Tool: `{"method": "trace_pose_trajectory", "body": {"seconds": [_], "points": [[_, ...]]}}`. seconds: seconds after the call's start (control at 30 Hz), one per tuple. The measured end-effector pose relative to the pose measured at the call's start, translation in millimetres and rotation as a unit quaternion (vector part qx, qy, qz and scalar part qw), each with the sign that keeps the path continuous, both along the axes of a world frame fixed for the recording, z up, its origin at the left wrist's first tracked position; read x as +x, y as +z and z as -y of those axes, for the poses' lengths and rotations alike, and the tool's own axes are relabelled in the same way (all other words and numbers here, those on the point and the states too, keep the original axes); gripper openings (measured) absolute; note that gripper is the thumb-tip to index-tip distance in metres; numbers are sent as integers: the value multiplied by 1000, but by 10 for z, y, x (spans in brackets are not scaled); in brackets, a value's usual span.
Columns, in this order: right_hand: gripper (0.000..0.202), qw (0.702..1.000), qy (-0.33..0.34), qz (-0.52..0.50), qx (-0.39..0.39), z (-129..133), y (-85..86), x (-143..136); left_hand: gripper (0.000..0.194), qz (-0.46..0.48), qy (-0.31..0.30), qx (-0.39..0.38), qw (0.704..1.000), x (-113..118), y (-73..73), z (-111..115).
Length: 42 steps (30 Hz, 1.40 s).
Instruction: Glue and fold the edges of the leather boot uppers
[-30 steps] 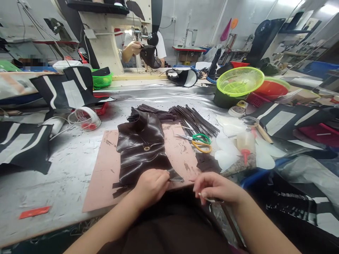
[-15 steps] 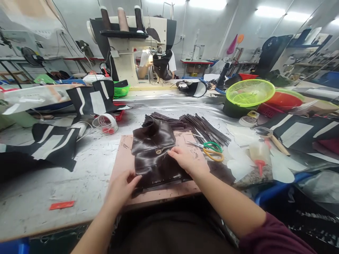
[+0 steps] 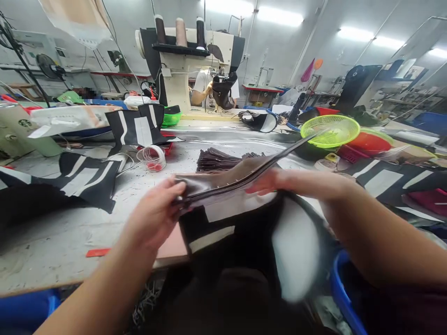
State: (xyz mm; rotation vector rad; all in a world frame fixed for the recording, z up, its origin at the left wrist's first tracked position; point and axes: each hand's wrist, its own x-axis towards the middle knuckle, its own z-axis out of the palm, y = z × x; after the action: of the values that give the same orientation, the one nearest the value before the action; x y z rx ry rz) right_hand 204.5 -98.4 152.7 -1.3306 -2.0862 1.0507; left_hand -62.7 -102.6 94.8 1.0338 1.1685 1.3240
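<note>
A dark brown leather boot upper (image 3: 226, 216) is held up over the table's front edge. Its black lining with white backing strips faces me, and a zipper (image 3: 232, 187) runs along its top edge. My left hand (image 3: 155, 209) pinches the left end of that edge between thumb and fingers. Farther right, my right hand (image 3: 296, 184) grips the same edge from behind, with its fingers partly hidden and blurred. The right flap with a white patch is smeared by motion. Below it, a corner of the pink board (image 3: 172, 244) shows.
Dark leather strips (image 3: 216, 160) lie behind the upper. Cut panels (image 3: 84, 179) and a roll of white tape (image 3: 152, 158) are at left. A yellow-green basket (image 3: 330, 130) stands at right, a blue bin (image 3: 344, 288) below. Across the table, a person works at a sewing machine (image 3: 174, 74).
Both hands have lifted the upper off the pink board and turned it, so its lining and zipper now show instead of the shiny outside. The scissors are now out of sight.
</note>
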Motion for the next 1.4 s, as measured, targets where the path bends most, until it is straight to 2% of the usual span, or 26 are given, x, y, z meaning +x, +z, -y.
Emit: {"method": "trace_pose_trajectory", "body": {"seconds": [0.03,0.07,0.1,0.17,0.23,0.3,0.37,0.4,0.47,0.53,0.6,0.63,0.67,0.73,0.8,0.83,0.87,0.93,0.97,1.03,1.1,1.17,1.2,1.27,1.33,1.4], "points": [[30,994,82,66,-33,-43,-19,-65,14,26,-23,-38,999,84,-136,-109],[20,977,149,146,-46,-62,-59,-144,12,106,-36,-128,985,163,-292,-208],[11,954,191,230,-31,-51,-113,-229,9,125,-37,-156,979,230,-453,-289],[12,900,225,372,43,63,-241,-386,7,150,-25,-190,970,311,-735,-386],[18,855,268,431,112,255,-370,-480,9,159,-10,-191,969,329,-911,-401],[18,837,335,412,132,451,-500,-491,10,173,-3,-189,967,314,-975,-374],[12,843,360,379,127,605,-654,-438,10,183,-1,-187,965,297,-975,-343],[12,848,345,380,130,662,-746,-403,11,186,-2,-186,965,293,-967,-334],[28,844,274,425,181,738,-945,-347,10,191,-4,-186,964,293,-960,-331],[40,799,223,484,280,767,-1114,-326,10,196,-4,-184,963,294,-969,-342],[36,745,223,521,352,754,-1188,-324,10,203,-4,-182,962,291,-987,-352],[32,736,225,528,359,734,-1178,-315,10,207,-4,-180,962,290,-998,-349],[28,747,228,525,338,707,-1140,-293,10,210,-5,-178,961,290,-1009,-340],[20,819,217,483,221,643,-1018,-197,9,217,-1,-175,960,301,-1040,-293],[15,919,163,356,39,592,-924,-45,9,225,9,-172,959,329,-1086,-218],[15,957,113,263,-53,582,-920,37,11,229,15,-169,958,348,-1113,-176],[18,975,57,175,-128,586,-955,111,15,234,22,-164,958,368,-1142,-137],[34,971,-54,39,-228,631,-1141,214,25,242,26,-152,958,403,-1190,-78],[42,964,-106,5,-245,666,-1276,242,30,243,24,-149,958,413,-1204,-62],[46,958,-196,-2,-211,737,-1569,268,36,241,13,-153,958,418,-1210,-54],[45,961,-252,55,-102,773,-1794,288,40,241,-1,-164,957,408,-1190,-64],[47,957,-233,158,68,753,-1877,316,41,240,-9,-175,955,396,-1164,-76],[46,947,-195,204,153,723,-1859,324,42,236,-10,-178,955,393,-1155,-82],[48,922,-56,273,270,638,-1722,300,41,225,-10,-182,957,394,-1150,-91],[57,901,105,327,264,547,-1496,192,41,216,-9,-188,958,402,-1161,-99],[63,885,201,387,164,467,-1250,7,42,209,-11,-191,959,413,-1174,-101]]}}
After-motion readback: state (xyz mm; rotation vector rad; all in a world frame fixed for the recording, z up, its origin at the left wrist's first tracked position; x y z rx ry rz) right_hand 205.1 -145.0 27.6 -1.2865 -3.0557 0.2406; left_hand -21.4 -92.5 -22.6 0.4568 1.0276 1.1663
